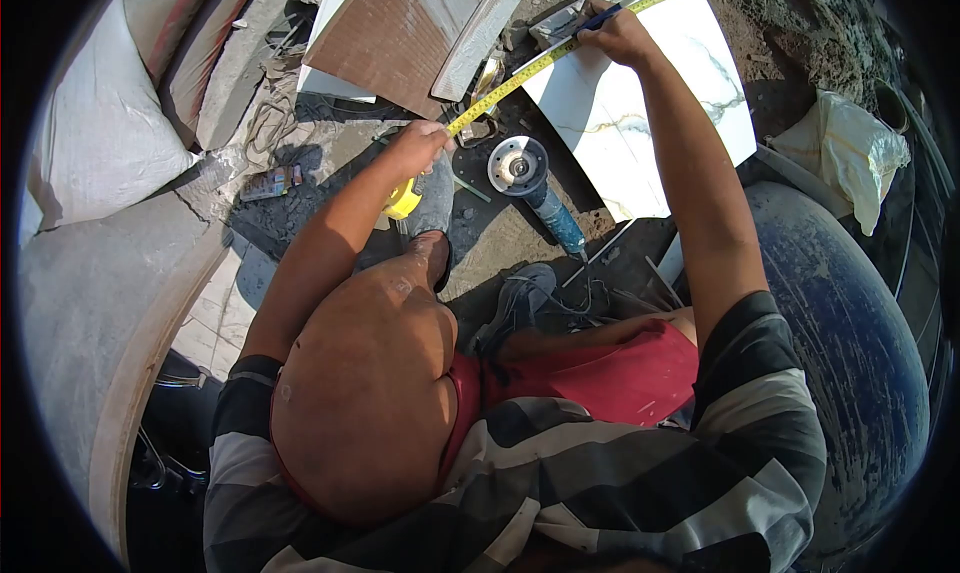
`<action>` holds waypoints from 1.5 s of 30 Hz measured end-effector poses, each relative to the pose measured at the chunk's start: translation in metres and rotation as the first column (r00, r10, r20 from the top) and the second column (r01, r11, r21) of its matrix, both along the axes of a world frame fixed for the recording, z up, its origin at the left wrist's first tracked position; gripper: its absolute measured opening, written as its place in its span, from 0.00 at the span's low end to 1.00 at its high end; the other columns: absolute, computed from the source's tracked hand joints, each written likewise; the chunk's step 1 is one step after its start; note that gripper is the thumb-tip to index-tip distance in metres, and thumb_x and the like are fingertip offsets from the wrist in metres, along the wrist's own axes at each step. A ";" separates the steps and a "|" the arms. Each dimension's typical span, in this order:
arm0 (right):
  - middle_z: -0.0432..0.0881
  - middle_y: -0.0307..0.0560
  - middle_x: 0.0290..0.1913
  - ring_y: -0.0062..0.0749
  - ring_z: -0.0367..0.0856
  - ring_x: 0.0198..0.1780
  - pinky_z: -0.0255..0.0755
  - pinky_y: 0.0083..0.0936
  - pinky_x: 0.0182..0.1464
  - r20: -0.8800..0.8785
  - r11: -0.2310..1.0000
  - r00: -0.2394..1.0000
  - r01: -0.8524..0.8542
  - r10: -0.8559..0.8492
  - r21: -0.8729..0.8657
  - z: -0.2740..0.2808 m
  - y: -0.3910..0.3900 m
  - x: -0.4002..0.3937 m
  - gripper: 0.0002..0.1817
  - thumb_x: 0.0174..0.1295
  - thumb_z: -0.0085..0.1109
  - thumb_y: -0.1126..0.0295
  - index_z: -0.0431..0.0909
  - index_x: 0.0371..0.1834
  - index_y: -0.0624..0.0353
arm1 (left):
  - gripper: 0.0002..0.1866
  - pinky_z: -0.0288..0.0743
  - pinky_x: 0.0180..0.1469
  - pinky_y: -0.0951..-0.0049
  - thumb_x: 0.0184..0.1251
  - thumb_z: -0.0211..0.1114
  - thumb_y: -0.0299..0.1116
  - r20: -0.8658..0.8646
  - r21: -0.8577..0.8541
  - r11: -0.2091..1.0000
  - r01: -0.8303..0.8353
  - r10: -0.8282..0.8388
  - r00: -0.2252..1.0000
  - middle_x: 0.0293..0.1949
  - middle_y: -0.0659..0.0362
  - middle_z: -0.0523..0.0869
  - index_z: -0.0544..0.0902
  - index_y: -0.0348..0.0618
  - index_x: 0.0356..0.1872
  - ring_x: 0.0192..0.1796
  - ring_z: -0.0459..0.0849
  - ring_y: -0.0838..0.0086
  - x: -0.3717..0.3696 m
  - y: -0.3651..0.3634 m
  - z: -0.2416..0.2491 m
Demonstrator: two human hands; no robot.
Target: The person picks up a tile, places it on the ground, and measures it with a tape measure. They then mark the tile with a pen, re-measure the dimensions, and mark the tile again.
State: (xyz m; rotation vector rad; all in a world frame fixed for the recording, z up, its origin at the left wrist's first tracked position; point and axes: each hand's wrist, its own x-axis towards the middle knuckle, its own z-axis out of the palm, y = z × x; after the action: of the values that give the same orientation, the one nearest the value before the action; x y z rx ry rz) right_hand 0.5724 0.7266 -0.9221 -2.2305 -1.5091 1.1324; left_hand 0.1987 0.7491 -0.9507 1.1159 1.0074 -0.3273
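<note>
My left hand is closed on a yellow tape measure; its case shows just below the fingers. From there the extended yellow blade runs up and right, along the far edge of a white marble-patterned tile. Over that edge, my right hand is closed around a dark blue pen, its fingers at the blade. An angle grinder with a teal body and round disc lies on the ground between my arms, left of the tile.
Brown-backed boards lean at the top. White sacks stand left, beside a grey curved slab. A large blue drum is at my right, near a crumpled pale sack. A small packet lies on the ground.
</note>
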 end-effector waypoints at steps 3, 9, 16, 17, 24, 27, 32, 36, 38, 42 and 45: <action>0.83 0.48 0.40 0.38 0.81 0.45 0.74 0.32 0.49 0.017 0.999 1.000 0.005 -0.004 -0.051 0.004 0.001 -0.001 0.19 0.52 0.67 0.66 0.76 0.47 0.56 | 0.13 0.65 0.21 0.75 0.65 0.54 0.38 -0.015 0.007 1.000 -0.003 0.004 1.000 0.18 0.65 0.71 0.80 0.39 0.29 0.18 0.69 0.78 -0.001 -0.002 -0.001; 0.79 0.46 0.32 0.37 0.77 0.36 0.71 0.33 0.45 -0.036 0.996 0.999 0.041 -0.038 0.082 0.004 -0.007 -0.004 0.11 0.57 0.67 0.65 0.75 0.35 0.57 | 0.13 0.65 0.21 0.75 0.66 0.54 0.38 -0.009 0.043 0.999 0.009 -0.009 1.000 0.18 0.65 0.71 0.81 0.40 0.30 0.18 0.69 0.78 -0.001 -0.005 0.003; 0.80 0.46 0.33 0.36 0.77 0.36 0.71 0.32 0.45 -0.008 0.999 1.000 -0.009 0.010 0.034 0.012 -0.003 -0.006 0.12 0.57 0.68 0.65 0.75 0.35 0.57 | 0.13 0.67 0.23 0.73 0.66 0.53 0.37 -0.019 0.107 0.993 0.043 -0.041 0.999 0.19 0.64 0.73 0.81 0.39 0.31 0.19 0.71 0.78 -0.001 -0.006 0.003; 0.79 0.46 0.32 0.36 0.77 0.36 0.71 0.32 0.44 -0.008 0.999 1.000 -0.003 0.003 0.054 0.008 -0.005 -0.006 0.12 0.57 0.67 0.65 0.75 0.35 0.57 | 0.14 0.67 0.24 0.73 0.66 0.53 0.38 -0.021 0.099 0.995 0.033 -0.031 0.999 0.19 0.64 0.73 0.81 0.39 0.32 0.19 0.72 0.77 0.000 -0.006 0.004; 0.79 0.42 0.31 0.30 0.77 0.36 0.70 0.29 0.43 -0.171 0.982 0.984 0.082 -0.053 0.170 -0.019 -0.011 0.008 0.11 0.57 0.67 0.67 0.74 0.33 0.59 | 0.14 0.67 0.25 0.73 0.67 0.52 0.39 -0.027 0.132 0.990 0.050 -0.047 0.999 0.20 0.63 0.74 0.81 0.40 0.31 0.21 0.72 0.77 -0.001 -0.008 0.005; 0.80 0.43 0.32 0.30 0.78 0.35 0.71 0.24 0.43 -0.568 0.882 0.803 0.388 -0.181 0.267 -0.003 -0.025 0.021 0.13 0.54 0.66 0.69 0.74 0.38 0.61 | 0.15 0.68 0.26 0.73 0.69 0.51 0.39 0.012 0.259 0.961 0.092 -0.099 0.995 0.21 0.63 0.74 0.81 0.40 0.31 0.22 0.73 0.77 -0.003 -0.013 0.008; 0.84 0.42 0.30 0.31 0.80 0.35 0.75 0.29 0.39 -0.010 0.762 0.858 0.461 -0.513 0.455 0.095 -0.079 0.035 0.07 0.49 0.71 0.68 0.83 0.24 0.58 | 0.15 0.67 0.26 0.74 0.72 0.50 0.40 0.066 0.234 0.969 0.078 -0.096 0.993 0.21 0.63 0.73 0.78 0.39 0.32 0.22 0.72 0.79 0.000 -0.024 0.026; 0.81 0.41 0.30 0.26 0.79 0.33 0.73 0.26 0.36 -0.202 0.693 0.829 0.550 -0.522 0.466 0.093 -0.145 0.105 0.10 0.54 0.68 0.67 0.78 0.34 0.58 | 0.16 0.66 0.26 0.77 0.74 0.50 0.40 0.089 0.246 0.966 0.078 -0.103 0.991 0.21 0.65 0.72 0.78 0.38 0.33 0.22 0.71 0.81 0.020 -0.019 0.056; 0.79 0.39 0.28 0.24 0.78 0.31 0.73 0.23 0.35 -0.509 0.496 0.682 0.731 -0.524 0.469 0.105 -0.179 0.118 0.09 0.61 0.63 0.65 0.76 0.37 0.57 | 0.16 0.66 0.26 0.78 0.74 0.50 0.40 0.098 0.238 0.964 0.122 -0.149 0.984 0.22 0.65 0.72 0.78 0.39 0.33 0.22 0.71 0.82 0.036 -0.019 0.070; 0.80 0.41 0.31 0.22 0.78 0.32 0.73 0.21 0.34 -0.403 0.420 0.547 0.831 -0.733 0.364 0.167 -0.223 0.104 0.09 0.68 0.55 0.62 0.77 0.41 0.55 | 0.15 0.66 0.26 0.80 0.75 0.49 0.39 0.187 0.236 0.928 0.288 -0.334 0.924 0.22 0.67 0.72 0.78 0.40 0.34 0.22 0.70 0.83 0.083 -0.018 0.121; 0.82 0.41 0.34 0.26 0.79 0.32 0.74 0.23 0.36 -0.376 0.319 0.503 0.833 -0.778 0.453 0.142 -0.265 0.114 0.11 0.68 0.55 0.61 0.78 0.47 0.53 | 0.15 0.66 0.25 0.80 0.76 0.48 0.39 0.182 0.173 0.896 0.408 -0.436 0.881 0.21 0.66 0.71 0.77 0.41 0.34 0.22 0.70 0.83 0.114 -0.028 0.145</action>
State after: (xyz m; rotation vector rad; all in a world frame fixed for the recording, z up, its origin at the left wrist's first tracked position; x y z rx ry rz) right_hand 0.6864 0.4617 -0.7803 -1.9517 -0.3631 0.3194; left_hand 0.3127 0.7209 -0.8060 1.4602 0.5890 -0.4844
